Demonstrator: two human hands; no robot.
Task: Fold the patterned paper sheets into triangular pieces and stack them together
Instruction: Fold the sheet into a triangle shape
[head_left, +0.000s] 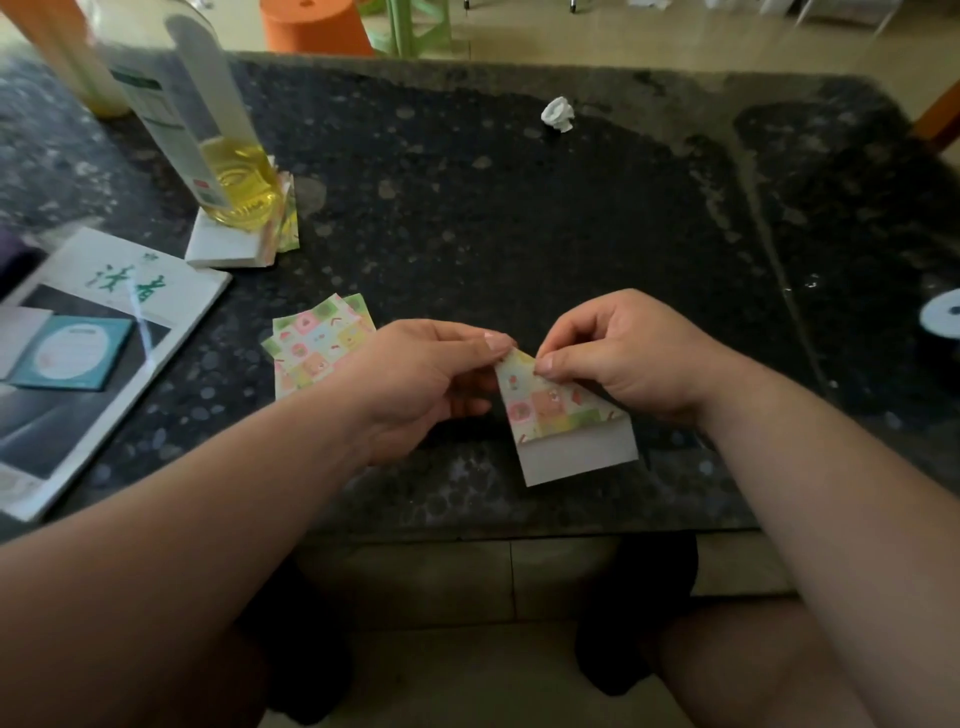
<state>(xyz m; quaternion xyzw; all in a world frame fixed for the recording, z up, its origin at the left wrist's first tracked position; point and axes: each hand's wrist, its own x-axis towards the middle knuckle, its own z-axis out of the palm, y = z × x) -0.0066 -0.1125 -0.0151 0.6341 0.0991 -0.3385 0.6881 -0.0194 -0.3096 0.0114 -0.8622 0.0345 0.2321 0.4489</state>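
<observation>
1. Nearest, a half-folded sheet (563, 415) is seen over the front of the bench (519, 234).
2. Its top corner is pinched between fingers of the left hand (426, 374) and the right hand (623, 358).
3. Leftward, loose sheets (317, 345) are laid flat.
4. Farther, more paper (228, 249) is pinned under a bottle (208, 130).

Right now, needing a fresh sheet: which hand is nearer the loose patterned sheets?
Left. The left hand is beside the loose patterned sheets; the right hand is beyond the folded paper.
</observation>
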